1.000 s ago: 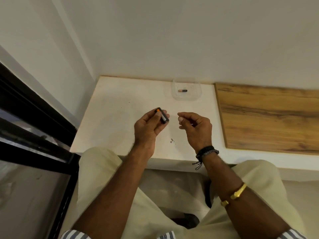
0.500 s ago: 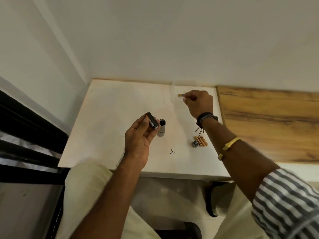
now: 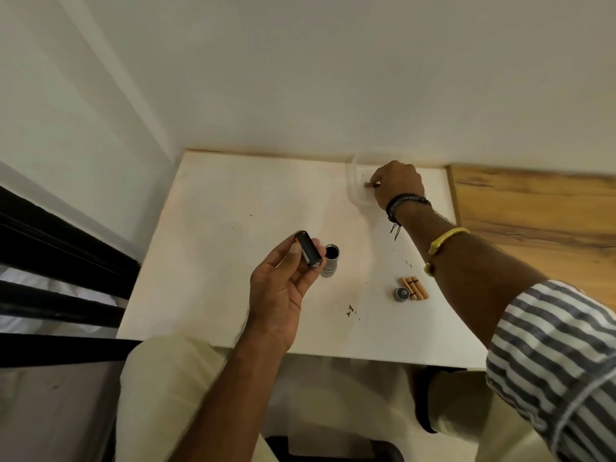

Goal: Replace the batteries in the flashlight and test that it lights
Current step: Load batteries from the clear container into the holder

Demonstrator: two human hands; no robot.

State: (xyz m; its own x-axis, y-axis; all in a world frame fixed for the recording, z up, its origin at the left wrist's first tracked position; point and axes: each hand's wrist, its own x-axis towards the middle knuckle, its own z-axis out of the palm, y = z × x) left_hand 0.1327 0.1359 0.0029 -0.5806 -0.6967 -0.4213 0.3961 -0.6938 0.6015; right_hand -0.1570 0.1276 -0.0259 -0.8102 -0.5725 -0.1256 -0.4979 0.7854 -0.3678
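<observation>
- Left hand [image 3: 280,288] grips the black battery holder [image 3: 308,250]; the flashlight body [image 3: 330,260] stands just right of it.
- Right hand [image 3: 398,183] pinches 1 battery [image 3: 368,185] at the clear tub [image 3: 352,171].
- Spare batteries [image 3: 415,287] and cap [image 3: 401,292] lie between the hands.

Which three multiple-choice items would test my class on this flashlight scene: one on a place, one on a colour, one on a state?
1. Where is the right hand?
A. In the lap.
B. In the clear container at the back edge of the table.
C. Behind the person's back.

2. What colour is most of the battery holder that the left hand grips?
A. White.
B. Green.
C. Black.

3. How is the flashlight body placed?
A. Standing upright on the table, top open.
B. Lying on its side.
C. Held in the air.

Answers:
1 B, its fingers pinch a battery inside the container.
2 C, the casing is black with an orange end.
3 A, its dark open mouth faces up.
</observation>
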